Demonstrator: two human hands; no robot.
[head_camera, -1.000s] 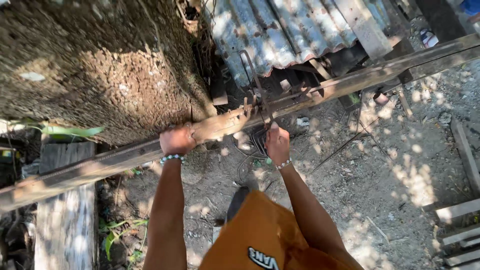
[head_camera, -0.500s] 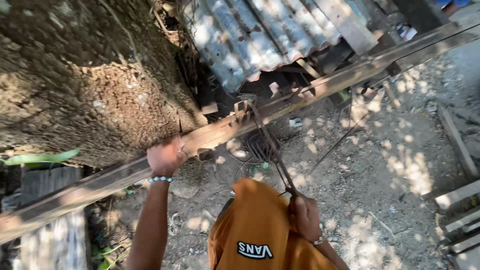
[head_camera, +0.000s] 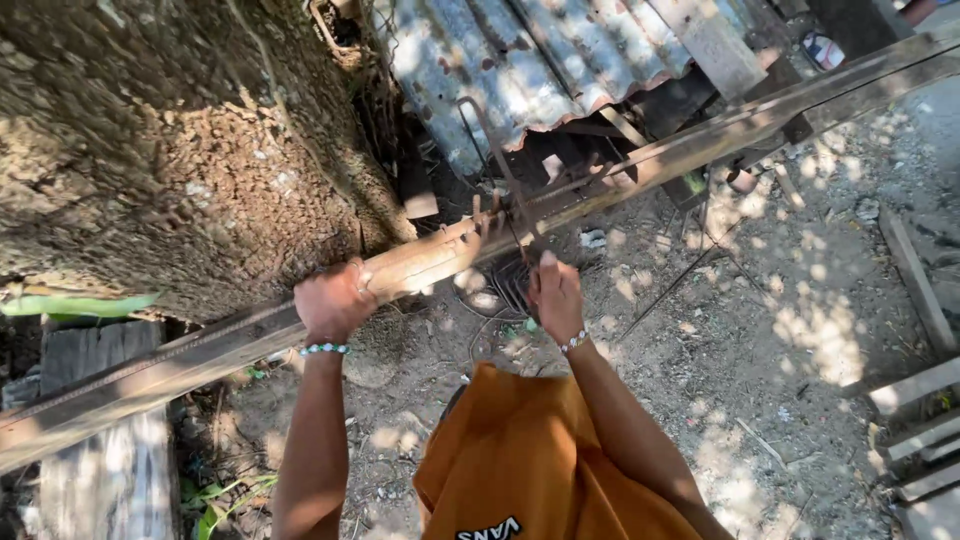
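Observation:
A long wooden beam (head_camera: 640, 165) runs from lower left to upper right at waist height, with nails standing up near its middle. My left hand (head_camera: 333, 300) grips the beam left of the nails; a bead bracelet sits on that wrist. My right hand (head_camera: 556, 296) is closed around a thin bent steel rod (head_camera: 495, 160), which rises past the nails and bends over at its top. My orange shirt fills the bottom of the view.
A large rough tree trunk (head_camera: 170, 150) fills the upper left. Corrugated metal sheets (head_camera: 540, 60) lean behind the beam. Loose rods (head_camera: 680, 285) lie on the dirt ground. Wooden planks (head_camera: 915, 385) lie at the right, and a weathered plank (head_camera: 90, 480) at lower left.
My right hand, which had pulled the rod down toward my body half a second ago, has pushed it back up to the beam. The left hand stays on the beam.

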